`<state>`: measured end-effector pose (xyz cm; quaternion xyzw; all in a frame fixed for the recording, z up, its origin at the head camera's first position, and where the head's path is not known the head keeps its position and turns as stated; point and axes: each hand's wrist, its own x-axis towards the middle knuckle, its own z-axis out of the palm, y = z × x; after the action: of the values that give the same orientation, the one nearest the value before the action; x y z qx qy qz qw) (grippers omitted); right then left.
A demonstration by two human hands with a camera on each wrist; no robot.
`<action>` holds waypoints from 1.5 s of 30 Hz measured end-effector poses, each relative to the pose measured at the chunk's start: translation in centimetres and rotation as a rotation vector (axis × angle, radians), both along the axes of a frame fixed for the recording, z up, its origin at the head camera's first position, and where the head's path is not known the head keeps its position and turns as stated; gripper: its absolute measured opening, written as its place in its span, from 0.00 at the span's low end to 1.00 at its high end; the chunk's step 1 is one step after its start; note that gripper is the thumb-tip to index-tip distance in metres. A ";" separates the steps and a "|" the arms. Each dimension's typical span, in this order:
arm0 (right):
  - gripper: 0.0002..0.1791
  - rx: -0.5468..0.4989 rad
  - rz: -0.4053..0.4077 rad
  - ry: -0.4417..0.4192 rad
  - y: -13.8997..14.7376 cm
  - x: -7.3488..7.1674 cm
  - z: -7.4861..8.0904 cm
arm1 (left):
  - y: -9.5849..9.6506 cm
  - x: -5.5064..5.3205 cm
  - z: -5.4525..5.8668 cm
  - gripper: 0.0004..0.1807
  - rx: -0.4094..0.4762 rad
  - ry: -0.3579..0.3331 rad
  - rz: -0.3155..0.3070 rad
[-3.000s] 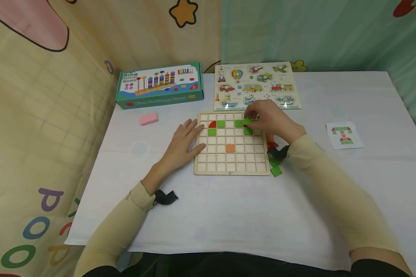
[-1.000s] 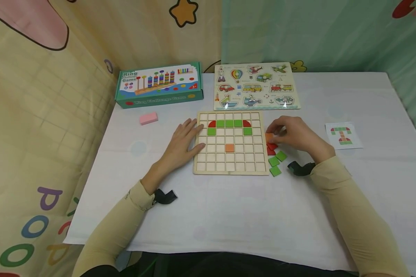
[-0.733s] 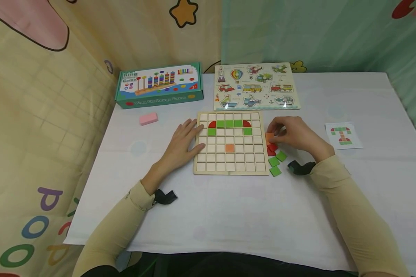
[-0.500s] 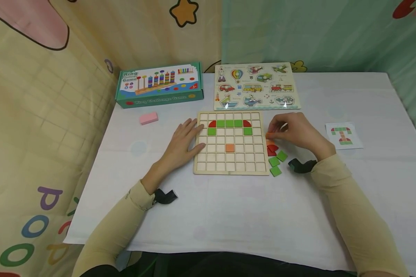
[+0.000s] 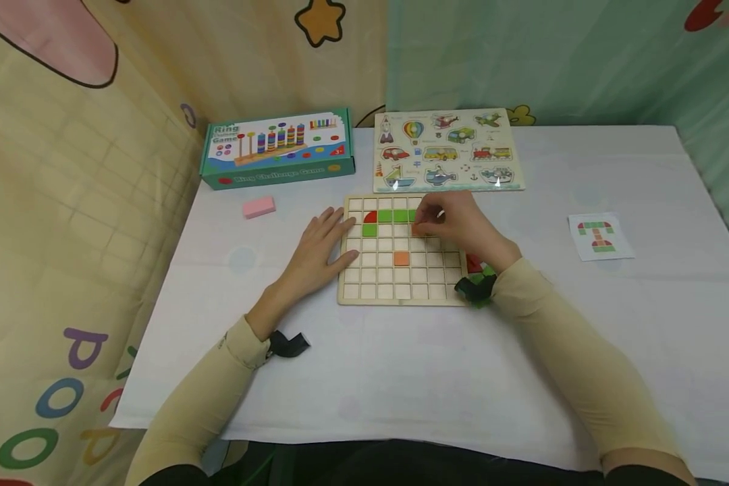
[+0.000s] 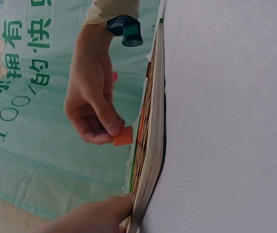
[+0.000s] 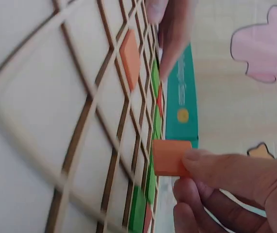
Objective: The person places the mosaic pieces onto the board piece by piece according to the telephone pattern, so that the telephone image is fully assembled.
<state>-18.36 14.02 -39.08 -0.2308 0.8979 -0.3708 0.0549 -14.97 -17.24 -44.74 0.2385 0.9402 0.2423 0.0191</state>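
My right hand (image 5: 458, 219) pinches an orange square tile (image 7: 171, 158) between thumb and fingers, held just above the upper part of the wooden grid board (image 5: 385, 301). My left hand (image 5: 316, 253) lies with straight fingers on the board's left edge. In the board, a row of green tiles (image 5: 393, 216) runs along an upper row, with a red rounded tile (image 5: 370, 217) at its left end and a green tile (image 5: 370, 230) below that. One orange tile (image 5: 401, 258) sits alone near the middle. The right hand hides the row's right end in the head view.
Loose red tiles (image 5: 474, 263) and green ones lie against the board's right side, partly under the right wrist. A pattern card (image 5: 599, 236) lies farther right. Behind are a picture puzzle (image 5: 449, 150) and a green game box (image 5: 277, 177); a pink block (image 5: 258, 207) lies at left.
My right hand set a red tile at the row's right end, picked an orange tile from the pile beside the board, and moved left over the grid. The left hand stayed put.
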 end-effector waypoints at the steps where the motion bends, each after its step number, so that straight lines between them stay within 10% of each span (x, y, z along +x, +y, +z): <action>1: 0.07 -0.003 0.000 -0.006 -0.5 0.0 0.0 | 0.0 0.0 0.0 0.38 -0.001 -0.001 0.000; 19: 0.04 0.099 0.079 -0.040 -2.9 1.4 -0.5 | 0.0 0.1 0.3 0.38 -0.004 -0.017 0.007; 45: 0.14 0.130 -0.062 -0.093 7.5 4.1 -0.5 | -0.1 0.0 0.0 0.38 -0.007 -0.004 0.003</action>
<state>-14.27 21.47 -39.62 -0.1816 0.9232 -0.3238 0.0998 -14.94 -17.33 -44.71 0.2365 0.9414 0.2394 0.0213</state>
